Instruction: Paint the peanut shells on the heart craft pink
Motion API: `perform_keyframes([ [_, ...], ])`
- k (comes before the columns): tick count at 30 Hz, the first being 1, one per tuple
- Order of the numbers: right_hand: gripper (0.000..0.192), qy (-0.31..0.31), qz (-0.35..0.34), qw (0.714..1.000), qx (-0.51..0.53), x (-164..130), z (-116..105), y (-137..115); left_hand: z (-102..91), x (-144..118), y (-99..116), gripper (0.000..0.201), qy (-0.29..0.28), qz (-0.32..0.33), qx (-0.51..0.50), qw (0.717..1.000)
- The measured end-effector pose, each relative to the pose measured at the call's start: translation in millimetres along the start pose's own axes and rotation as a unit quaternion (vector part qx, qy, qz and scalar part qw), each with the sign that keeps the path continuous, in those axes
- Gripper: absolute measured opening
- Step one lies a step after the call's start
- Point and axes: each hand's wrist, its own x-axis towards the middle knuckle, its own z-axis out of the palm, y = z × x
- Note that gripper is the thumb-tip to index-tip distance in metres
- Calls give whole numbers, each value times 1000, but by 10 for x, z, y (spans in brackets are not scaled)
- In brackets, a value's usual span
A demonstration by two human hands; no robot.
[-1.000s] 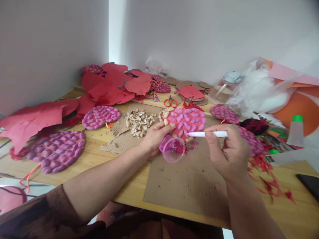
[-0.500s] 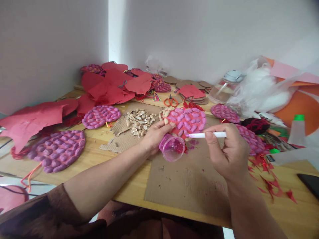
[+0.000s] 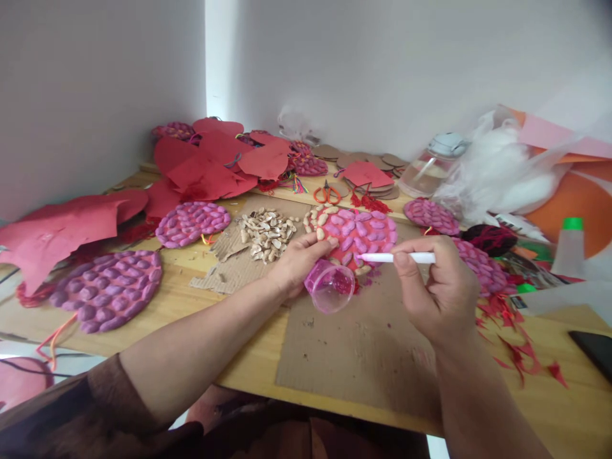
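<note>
My right hand point(image 3: 437, 280) pinches a white paintbrush point(image 3: 414, 257), its pink-stained tip touching the lower part of a red panel point(image 3: 351, 245) covered with peanuts. Most of those peanuts are painted pink-purple; some at the left and lower edges are bare tan. My left hand point(image 3: 301, 264) is closed around a clear plastic cup point(image 3: 332, 288), tilted towards me and smeared inside with magenta paint. The left thumb lies on the panel's edge. Cardboard point(image 3: 354, 363) spotted with paint lies beneath. Left of the panel is a heap of peanut shells point(image 3: 268, 234).
Finished-looking purple peanut panels point(image 3: 112, 290) lie left and right. Red paper shapes point(image 3: 205, 166) pile up at the back left. Orange-handled scissors point(image 3: 327, 192), a lidded jar point(image 3: 433, 166), a plastic bag point(image 3: 507, 172), a green-capped bottle point(image 3: 571, 248) and a dark phone-like object point(image 3: 593, 350) are around.
The brush tip has shifted slightly and now meets a peanut low on the panel. Both hands keep their grip, and the view has moved a little.
</note>
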Motion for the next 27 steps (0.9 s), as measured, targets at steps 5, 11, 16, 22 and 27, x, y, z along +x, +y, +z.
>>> perform_keyframes([
  [5, 10, -8, 15, 1000, -9, 4, 6, 13, 2, 0, -4, 16, -3, -3, 8, 1000],
  [11, 8, -16, 3, 1000, 2, 5, -3, 12, -2, 11, 5, 11, 4, 2, -13, 1000],
  [16, 6, -17, 4, 1000, 0, 7, 5, 5, -5, 4, -7, 10, 2, -3, -3, 1000],
  [22, 3, -28, -37, 999, -14, 16, -3, -6, 1, 4, 1, 13, 7, 6, -9, 1000],
  [27, 1, -61, -89, 994, -23, 16, 25, 14, 8, -5, -2, 13, 7, -12, 22, 1000],
])
